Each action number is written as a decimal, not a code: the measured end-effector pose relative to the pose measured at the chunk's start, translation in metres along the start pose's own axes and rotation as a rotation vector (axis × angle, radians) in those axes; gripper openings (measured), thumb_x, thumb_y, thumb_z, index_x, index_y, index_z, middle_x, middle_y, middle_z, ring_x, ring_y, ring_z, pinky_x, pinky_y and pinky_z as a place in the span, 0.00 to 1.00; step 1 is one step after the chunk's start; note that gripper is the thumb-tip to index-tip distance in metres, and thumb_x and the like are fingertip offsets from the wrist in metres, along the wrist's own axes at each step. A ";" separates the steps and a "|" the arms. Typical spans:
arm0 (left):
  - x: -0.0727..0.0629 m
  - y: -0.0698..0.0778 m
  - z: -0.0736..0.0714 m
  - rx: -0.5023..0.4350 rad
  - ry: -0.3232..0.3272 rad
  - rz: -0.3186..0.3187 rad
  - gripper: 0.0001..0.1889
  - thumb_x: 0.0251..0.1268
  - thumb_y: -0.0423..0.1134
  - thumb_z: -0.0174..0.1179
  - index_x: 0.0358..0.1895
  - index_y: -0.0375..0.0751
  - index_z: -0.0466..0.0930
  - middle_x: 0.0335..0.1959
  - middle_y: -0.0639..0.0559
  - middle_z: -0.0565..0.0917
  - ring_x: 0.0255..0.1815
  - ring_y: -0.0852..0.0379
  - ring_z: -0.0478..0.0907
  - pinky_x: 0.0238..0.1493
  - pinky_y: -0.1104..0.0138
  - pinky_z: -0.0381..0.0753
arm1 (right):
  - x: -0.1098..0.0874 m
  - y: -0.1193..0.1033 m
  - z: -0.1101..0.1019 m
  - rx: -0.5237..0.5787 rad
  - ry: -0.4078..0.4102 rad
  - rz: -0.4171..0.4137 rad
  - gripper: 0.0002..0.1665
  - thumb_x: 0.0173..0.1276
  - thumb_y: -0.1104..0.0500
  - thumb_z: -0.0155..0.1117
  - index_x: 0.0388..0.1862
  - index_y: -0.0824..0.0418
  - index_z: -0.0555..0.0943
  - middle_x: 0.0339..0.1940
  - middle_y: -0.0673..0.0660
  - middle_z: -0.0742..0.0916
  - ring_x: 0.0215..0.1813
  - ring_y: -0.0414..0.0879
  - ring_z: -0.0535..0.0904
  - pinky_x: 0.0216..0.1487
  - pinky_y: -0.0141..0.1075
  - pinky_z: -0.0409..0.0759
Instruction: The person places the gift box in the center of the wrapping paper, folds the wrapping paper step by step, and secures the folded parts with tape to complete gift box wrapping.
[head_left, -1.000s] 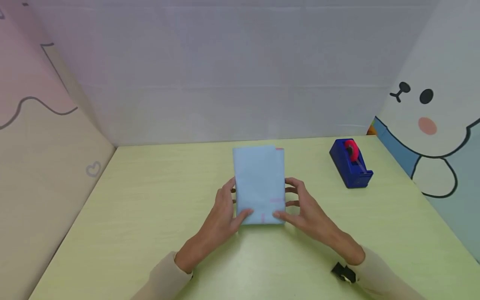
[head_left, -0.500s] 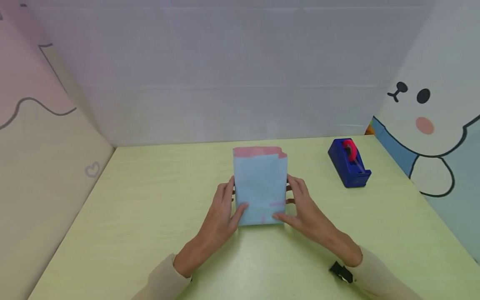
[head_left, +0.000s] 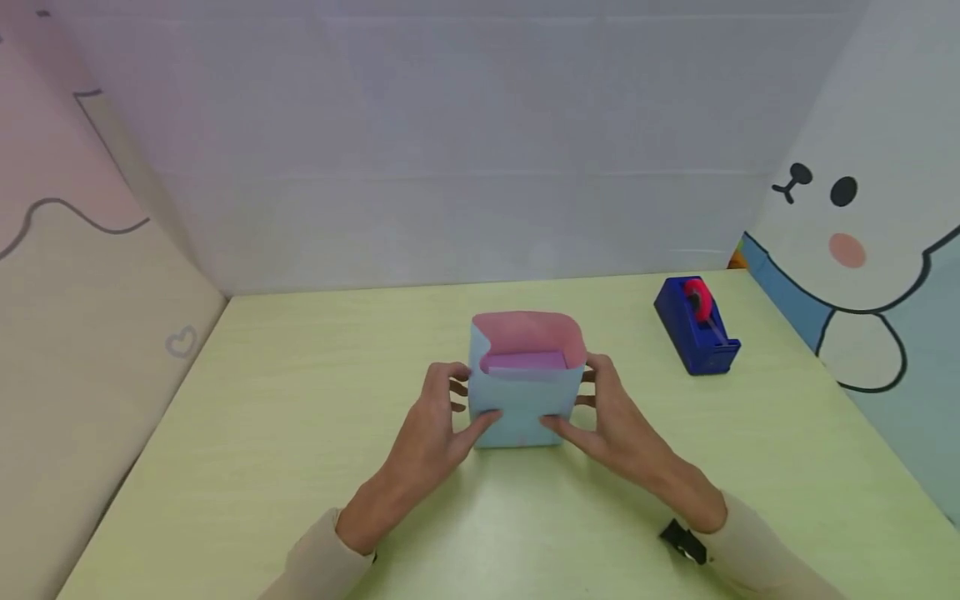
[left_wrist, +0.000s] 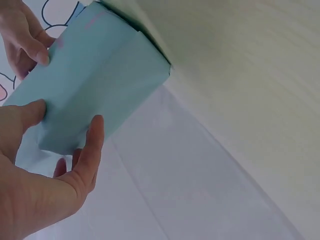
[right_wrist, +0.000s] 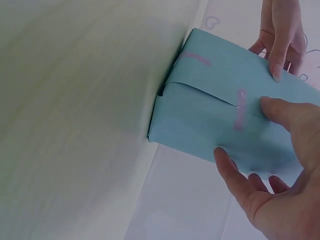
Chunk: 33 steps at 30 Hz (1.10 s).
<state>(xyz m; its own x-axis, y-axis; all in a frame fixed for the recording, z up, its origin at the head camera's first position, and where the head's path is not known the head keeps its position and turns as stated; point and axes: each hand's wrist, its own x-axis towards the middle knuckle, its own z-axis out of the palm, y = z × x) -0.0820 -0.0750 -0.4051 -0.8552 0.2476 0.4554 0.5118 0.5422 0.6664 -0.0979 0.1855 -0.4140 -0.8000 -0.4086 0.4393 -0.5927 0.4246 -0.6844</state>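
A box wrapped in light blue paper [head_left: 521, 425] stands upright on the table, its top end open. Pink lining shows inside the paper, around a purple box [head_left: 528, 363] set lower down. My left hand [head_left: 427, 437] holds the left side, thumb on the front face and fingers along the edge. On the opposite side my right hand [head_left: 626, 429] grips in the same way. Pink tape [right_wrist: 241, 110] crosses a paper seam in the right wrist view. In the left wrist view, the blue paper [left_wrist: 100, 80] has a creased face between the two hands.
A dark blue tape dispenser [head_left: 697, 329] with a red roll sits at the back right of the pale yellow table [head_left: 300, 433]. A dark clip-like object [head_left: 684, 543] is by the right sleeve. Printed cloth walls [head_left: 480, 150] enclose the back and sides.
The wrapped box has swung from leaning back to upright, so its open top, pink lining and purple contents have come into view. Both hands keep hold, shifting only slightly.
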 end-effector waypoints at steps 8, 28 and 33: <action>0.003 -0.003 -0.006 -0.062 -0.054 -0.024 0.46 0.60 0.39 0.76 0.76 0.34 0.57 0.47 0.47 0.73 0.46 0.51 0.77 0.44 0.64 0.86 | 0.003 0.001 -0.007 -0.007 -0.055 -0.004 0.48 0.64 0.63 0.77 0.76 0.62 0.60 0.64 0.55 0.74 0.60 0.45 0.72 0.44 0.43 0.87; 0.004 -0.004 -0.008 -0.222 -0.148 -0.059 0.36 0.72 0.45 0.66 0.75 0.39 0.57 0.65 0.48 0.68 0.64 0.54 0.70 0.60 0.54 0.80 | 0.004 -0.003 -0.010 -0.015 -0.021 0.051 0.31 0.71 0.59 0.70 0.69 0.56 0.69 0.53 0.45 0.79 0.50 0.40 0.78 0.49 0.42 0.83; 0.003 -0.002 -0.008 -0.209 -0.129 -0.088 0.34 0.73 0.45 0.64 0.74 0.40 0.59 0.66 0.50 0.69 0.65 0.56 0.70 0.59 0.54 0.80 | 0.001 -0.011 -0.007 -0.071 0.064 0.118 0.37 0.68 0.55 0.74 0.70 0.58 0.66 0.58 0.48 0.77 0.54 0.40 0.76 0.50 0.41 0.84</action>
<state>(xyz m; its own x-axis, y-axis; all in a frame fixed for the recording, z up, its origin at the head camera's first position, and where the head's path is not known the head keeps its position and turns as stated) -0.0852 -0.0819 -0.4001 -0.8937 0.3143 0.3201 0.4293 0.3919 0.8137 -0.0931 0.1865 -0.4019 -0.8673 -0.3013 0.3962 -0.4977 0.5232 -0.6918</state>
